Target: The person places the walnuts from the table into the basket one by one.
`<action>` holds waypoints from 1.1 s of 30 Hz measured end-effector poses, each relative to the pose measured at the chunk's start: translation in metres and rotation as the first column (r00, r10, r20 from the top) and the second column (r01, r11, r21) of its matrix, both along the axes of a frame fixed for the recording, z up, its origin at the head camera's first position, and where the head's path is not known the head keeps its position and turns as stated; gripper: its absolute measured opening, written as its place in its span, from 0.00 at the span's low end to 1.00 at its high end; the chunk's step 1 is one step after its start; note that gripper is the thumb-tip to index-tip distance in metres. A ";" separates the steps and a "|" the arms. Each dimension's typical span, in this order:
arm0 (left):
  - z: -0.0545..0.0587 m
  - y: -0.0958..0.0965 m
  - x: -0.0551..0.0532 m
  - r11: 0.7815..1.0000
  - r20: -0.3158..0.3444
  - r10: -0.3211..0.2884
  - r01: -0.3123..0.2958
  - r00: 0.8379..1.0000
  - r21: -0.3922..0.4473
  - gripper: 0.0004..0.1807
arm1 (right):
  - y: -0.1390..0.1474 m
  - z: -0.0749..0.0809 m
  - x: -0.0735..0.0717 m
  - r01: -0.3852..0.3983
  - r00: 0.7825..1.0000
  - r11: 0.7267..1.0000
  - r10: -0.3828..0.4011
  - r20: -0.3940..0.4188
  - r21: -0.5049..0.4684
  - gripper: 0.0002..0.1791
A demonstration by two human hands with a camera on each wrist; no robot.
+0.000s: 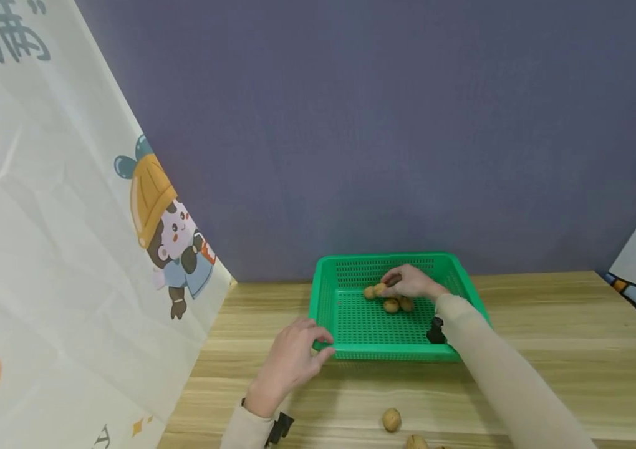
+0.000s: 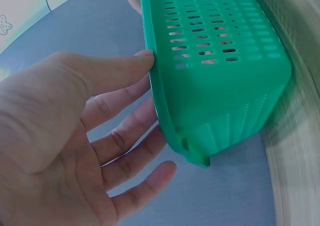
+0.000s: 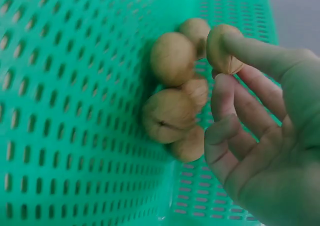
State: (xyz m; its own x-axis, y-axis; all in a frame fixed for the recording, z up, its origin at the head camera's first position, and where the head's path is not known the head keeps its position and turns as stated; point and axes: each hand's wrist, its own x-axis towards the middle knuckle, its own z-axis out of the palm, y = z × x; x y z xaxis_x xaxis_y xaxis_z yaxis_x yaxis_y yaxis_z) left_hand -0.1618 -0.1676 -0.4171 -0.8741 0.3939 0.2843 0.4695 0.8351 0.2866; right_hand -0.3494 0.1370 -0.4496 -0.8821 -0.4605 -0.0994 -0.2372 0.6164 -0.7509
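A green plastic basket with slotted walls stands on the wooden table. My left hand holds its near left corner, thumb on one side of the rim and fingers on the other, as the left wrist view shows. Inside the basket, my right hand pinches a walnut between thumb and fingertips. Several other walnuts lie clustered beside that hand on the basket floor.
On the wooden table, a loose walnut lies in front of the basket, with more partly cut off at the bottom edge. A dark grey wall panel rises behind the basket. A printed white sheet borders the left side.
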 end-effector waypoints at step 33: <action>-0.003 -0.001 -0.002 0.999 0.018 0.012 -0.013 1.000 0.043 0.07 | -0.007 0.008 0.003 -0.083 0.997 0.996 0.083 -0.006 0.041 0.23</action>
